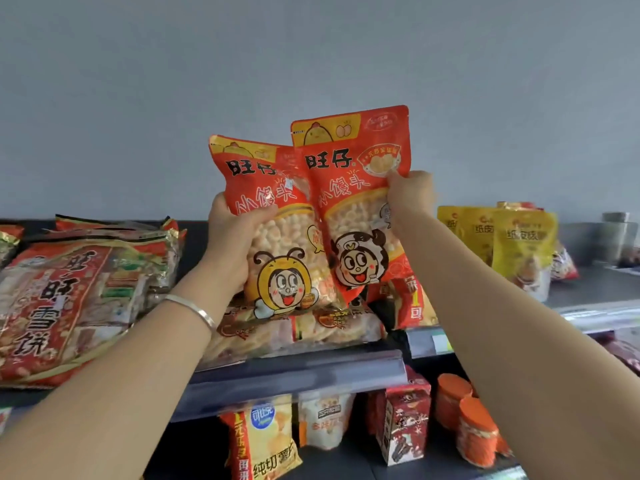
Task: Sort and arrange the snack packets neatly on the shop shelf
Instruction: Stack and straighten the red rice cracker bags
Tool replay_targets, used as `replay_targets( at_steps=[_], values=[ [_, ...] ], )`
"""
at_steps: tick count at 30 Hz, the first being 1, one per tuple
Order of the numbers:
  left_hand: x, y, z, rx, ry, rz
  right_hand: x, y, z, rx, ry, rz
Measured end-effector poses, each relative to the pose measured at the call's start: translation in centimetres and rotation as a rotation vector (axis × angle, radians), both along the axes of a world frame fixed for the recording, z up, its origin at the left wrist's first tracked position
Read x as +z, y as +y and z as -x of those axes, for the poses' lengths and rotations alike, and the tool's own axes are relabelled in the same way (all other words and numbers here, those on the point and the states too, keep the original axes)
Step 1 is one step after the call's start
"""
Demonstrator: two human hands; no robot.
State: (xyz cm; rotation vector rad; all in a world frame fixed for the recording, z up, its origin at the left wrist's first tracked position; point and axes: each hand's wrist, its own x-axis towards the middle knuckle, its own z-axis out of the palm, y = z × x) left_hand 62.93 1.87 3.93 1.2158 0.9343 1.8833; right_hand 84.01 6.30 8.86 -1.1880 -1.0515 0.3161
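Bee packet point(277, 216) and cow packet point(356, 202) upright, overlapping, above shelf point(298, 372). Left hand point(230, 237) fingers curl round bee packet's side; right hand point(414, 194) fingers pinch cow packet's edge. Risk: glossy film may slip from edge pinch, and packets set on uneven flat stack point(298, 332) may topple forward.

I see my left grip point(228, 233) holding the bee packet point(277, 244) upright above the shelf point(298, 372). My right grip point(411, 195) pinches the cow packet point(353, 202), which overlaps the other's edge.
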Motion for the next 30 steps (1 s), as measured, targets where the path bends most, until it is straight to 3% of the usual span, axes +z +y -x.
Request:
replay_targets(
  at_steps=[16,30],
  values=[
    [-0.3,4.8,-11.6,-0.274,0.066,-0.09,-2.6,0.2,-13.9,-0.335,0.109,0.012],
    [-0.5,6.9,-29.8,-0.307,0.053,-0.089,-3.3,2.5,-31.9,-0.368,0.108,0.058]
  ],
)
